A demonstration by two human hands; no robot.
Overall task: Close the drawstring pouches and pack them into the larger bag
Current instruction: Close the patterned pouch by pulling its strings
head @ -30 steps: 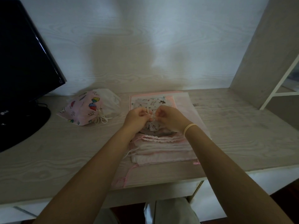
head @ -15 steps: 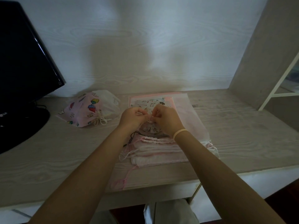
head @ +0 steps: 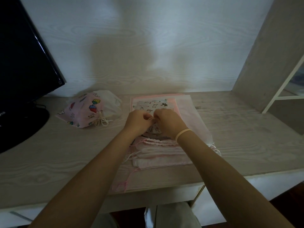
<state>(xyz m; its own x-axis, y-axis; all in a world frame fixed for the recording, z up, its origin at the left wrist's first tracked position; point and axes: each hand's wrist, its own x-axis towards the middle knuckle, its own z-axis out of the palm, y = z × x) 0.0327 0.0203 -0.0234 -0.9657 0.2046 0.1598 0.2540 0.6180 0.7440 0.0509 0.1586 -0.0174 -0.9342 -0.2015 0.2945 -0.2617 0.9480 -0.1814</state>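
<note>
Both hands meet over the middle of the pale wood-grain desk [head: 238, 129]. Left hand [head: 138, 120] and right hand [head: 169, 122] have their fingers curled, pinching what looks like the thin cord at the gathered mouth of a small white cartoon-printed fabric drawstring pouch [head: 154, 129]; the cord itself is mostly hidden between the knuckles. A pale elastic band [head: 182, 134] circles the right wrist.

That pouch sits on top of a flat stack of pink and white fabric pouches [head: 158, 152], whose loose cords trail toward the desk's front edge. Under the stack lies a large flat pink translucent bag [head: 194, 116], reaching back toward the wall, probably the bag for packing. Near the back edge to the left, a pink fruit-printed drawstring pouch [head: 83, 112] lies already cinched and tied, with a white pouch [head: 108, 102] tucked against it. A black monitor [head: 24, 55] fills the left corner.

Judging by the bunched mouth, the step in hand is knotting or tightening this pouch's cord, so the closing stage is only partly through: 2 pouches appear finished, and the stack remains flat. Next, I would expect the knot to need a firm, even pull on both cord ends, then the pouch set aside with the finished ones. Thin cord slips easily, so the pinch must hold close to the knot.
</note>
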